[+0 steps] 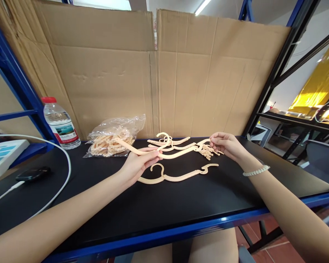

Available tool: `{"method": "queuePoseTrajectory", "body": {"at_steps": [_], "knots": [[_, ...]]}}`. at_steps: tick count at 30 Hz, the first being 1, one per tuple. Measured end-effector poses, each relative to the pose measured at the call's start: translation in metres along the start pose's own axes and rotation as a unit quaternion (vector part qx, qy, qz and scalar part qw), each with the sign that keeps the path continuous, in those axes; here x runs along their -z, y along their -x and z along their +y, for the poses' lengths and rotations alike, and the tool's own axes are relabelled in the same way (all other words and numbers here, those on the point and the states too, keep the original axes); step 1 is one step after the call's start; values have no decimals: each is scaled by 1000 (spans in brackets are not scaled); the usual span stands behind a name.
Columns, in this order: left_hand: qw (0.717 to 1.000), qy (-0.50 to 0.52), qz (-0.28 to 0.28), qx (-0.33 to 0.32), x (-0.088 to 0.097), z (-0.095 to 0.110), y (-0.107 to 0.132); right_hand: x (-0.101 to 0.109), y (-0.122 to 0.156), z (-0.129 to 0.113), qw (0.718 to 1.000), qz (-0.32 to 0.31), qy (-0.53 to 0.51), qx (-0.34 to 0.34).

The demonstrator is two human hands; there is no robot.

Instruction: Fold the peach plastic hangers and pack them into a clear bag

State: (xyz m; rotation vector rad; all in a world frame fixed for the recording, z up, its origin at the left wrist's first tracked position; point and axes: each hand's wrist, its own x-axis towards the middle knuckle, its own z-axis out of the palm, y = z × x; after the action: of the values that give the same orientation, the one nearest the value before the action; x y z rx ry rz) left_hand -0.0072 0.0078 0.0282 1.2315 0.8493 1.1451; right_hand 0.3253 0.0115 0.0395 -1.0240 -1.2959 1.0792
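Note:
My left hand (139, 163) grips a cream plastic hanger (178, 152) near its middle, lifted just above the black table (159, 208). My right hand (227, 145) pinches the hanger's right end, beside a small heap of loose cream clips (208, 152). A second hanger (178, 176) lies flat on the table just below my hands. More hangers (172, 141) lie stacked behind the held one. A clear plastic bag (113, 138) holding several more hangers sits to the left at the back.
A water bottle with a red cap (59, 123) stands at the back left. A dark phone (33, 173) and a white cable (63, 153) lie at the left. A cardboard wall (159, 73) closes the back. The blue shelf edge (181, 230) runs along the front.

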Motion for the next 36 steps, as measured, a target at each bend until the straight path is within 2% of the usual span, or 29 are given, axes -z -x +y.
{"method": "queuePoseTrajectory", "body": {"at_steps": [2,4,6,9,13,16,18,22,26,29,32,36], "knots": [[999,7,14,29,3,3,2,6,5,3,1000,2,11,-15],[998,11,53,43,10,6,5,14,10,6,999,7,17,-29],[995,6,92,35,21,7,9,21,14,10,999,12,20,-45],[994,-15,102,28,41,7,15,30,18,16,997,7,24,-74],[992,-119,44,21,60,7,24,32,21,26,993,-11,33,-113],[974,-226,-20,-12,66,9,27,31,21,34,990,-21,45,-131],[961,-273,-41,-31,68,9,27,31,20,37,989,-23,53,-136],[926,-361,-48,-93,72,7,25,32,20,41,988,-21,75,-134],[875,-445,-63,-180,78,3,21,31,22,41,988,-16,105,-113],[842,-488,-90,-212,83,0,20,30,24,41,987,1,131,-93],[830,-504,-105,-214,85,-3,19,31,26,39,981,13,184,-68],[826,-512,-105,-209,83,-4,19,31,25,36,948,2,317,-17]]}}
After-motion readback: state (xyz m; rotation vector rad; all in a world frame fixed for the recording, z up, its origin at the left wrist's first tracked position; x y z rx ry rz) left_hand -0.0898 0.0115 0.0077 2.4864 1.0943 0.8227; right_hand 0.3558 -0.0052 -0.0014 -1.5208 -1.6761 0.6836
